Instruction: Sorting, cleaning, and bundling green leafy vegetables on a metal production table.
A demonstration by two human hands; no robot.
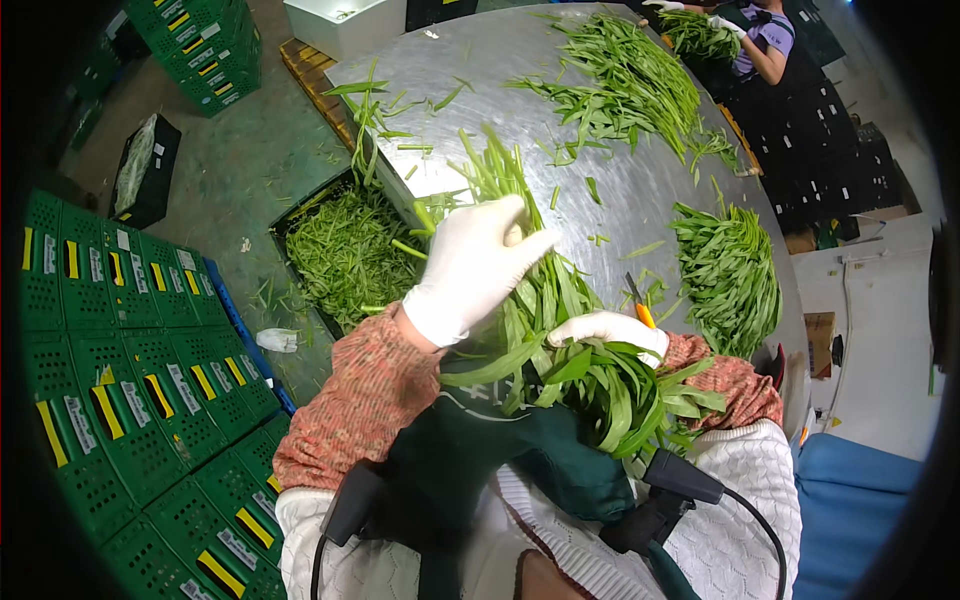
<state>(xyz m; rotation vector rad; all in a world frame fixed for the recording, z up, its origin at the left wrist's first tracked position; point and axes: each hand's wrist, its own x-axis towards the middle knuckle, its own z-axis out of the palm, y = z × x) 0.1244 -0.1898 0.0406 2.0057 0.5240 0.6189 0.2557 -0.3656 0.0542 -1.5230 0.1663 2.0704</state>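
Note:
My left hand (465, 265), in a white glove, is closed on green stems at the upper part of a long bunch of leafy greens (560, 290). My right hand (610, 340), also gloved, grips the lower, leafy part of that bunch against my front; its fingertips are partly hidden by leaves. An orange-handled knife (643, 314) lies on the round metal table (460, 55) just beyond my right hand. Loose cut stems and leaves are scattered around it.
Piles of greens (635, 75) (727, 280) rest on the table. A crate of trimmings (340, 250) is at its left. Green crates (150, 390) are stacked left, a white box (340, 30) stands behind. A co-worker (760, 50) holds greens at upper right. A blue chair (860, 500) is lower right.

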